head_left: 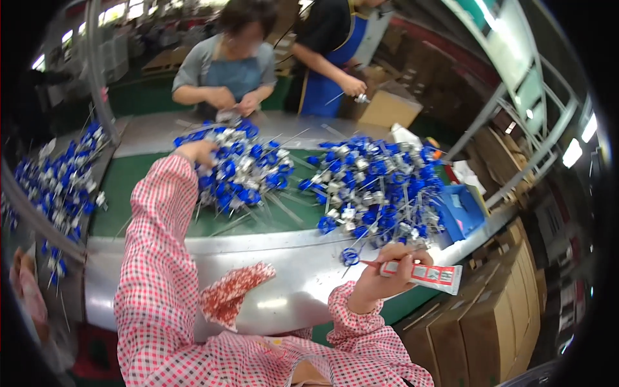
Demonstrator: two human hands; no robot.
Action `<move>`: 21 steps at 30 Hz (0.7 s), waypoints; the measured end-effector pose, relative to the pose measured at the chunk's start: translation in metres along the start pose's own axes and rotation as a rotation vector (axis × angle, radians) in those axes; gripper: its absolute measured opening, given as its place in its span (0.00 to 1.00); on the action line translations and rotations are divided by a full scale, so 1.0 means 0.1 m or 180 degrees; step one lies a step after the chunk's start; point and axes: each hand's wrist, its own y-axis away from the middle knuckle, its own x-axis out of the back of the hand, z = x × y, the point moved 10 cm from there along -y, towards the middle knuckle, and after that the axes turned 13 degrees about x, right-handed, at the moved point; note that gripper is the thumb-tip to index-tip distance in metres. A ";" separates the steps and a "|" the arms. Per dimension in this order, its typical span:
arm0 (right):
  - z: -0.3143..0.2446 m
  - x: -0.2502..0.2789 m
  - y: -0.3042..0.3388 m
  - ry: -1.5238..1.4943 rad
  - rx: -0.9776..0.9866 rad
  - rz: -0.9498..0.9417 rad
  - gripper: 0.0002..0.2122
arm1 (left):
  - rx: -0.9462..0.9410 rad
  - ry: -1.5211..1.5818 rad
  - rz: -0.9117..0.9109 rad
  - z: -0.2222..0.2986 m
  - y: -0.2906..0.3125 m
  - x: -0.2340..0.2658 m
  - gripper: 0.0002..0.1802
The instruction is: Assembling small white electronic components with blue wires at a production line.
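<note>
My right hand (387,276) is closed around a white and red squeeze tube (435,276), its thin red nozzle pointing left. Just off the nozzle's tip, a blue ring-shaped part (349,257) lies at the near edge of a large pile of blue and white parts with thin metal rods (380,187). My left arm is stretched forward, and my left hand (198,153) is at the left edge of a second, similar pile (242,168). Its fingers look apart, slightly blurred, with nothing visible held in them.
A red and white patterned cloth (235,293) lies on the metal table edge (277,248). More such parts (58,180) are heaped at far left. A blue bin (461,213) stands right, above cardboard boxes (483,316). Across the green belt (142,187), two people handle small parts.
</note>
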 end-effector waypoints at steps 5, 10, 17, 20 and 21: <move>-0.02 0.19 0.13 -0.0113 -0.0123 0.0282 0.09 | 0.0296 -0.0149 0.0011 0.09 0.11 0.01 0.31; -0.06 -0.04 0.28 -0.0639 -0.0568 0.0037 0.07 | -0.0206 0.0198 0.1473 -0.24 -0.12 0.16 0.23; 0.34 -0.49 1.21 -0.0488 -0.1836 -0.1805 0.06 | -0.0886 0.2347 0.2391 -0.41 1.05 1.15 0.14; 0.40 -0.52 1.75 -0.0622 -0.2312 -0.2497 0.07 | -0.0827 0.3550 0.2940 -0.75 1.54 1.27 0.11; 0.39 -0.49 1.91 -0.0683 -0.2580 -0.2639 0.07 | -0.0577 0.3960 0.3039 -0.95 1.64 1.19 0.10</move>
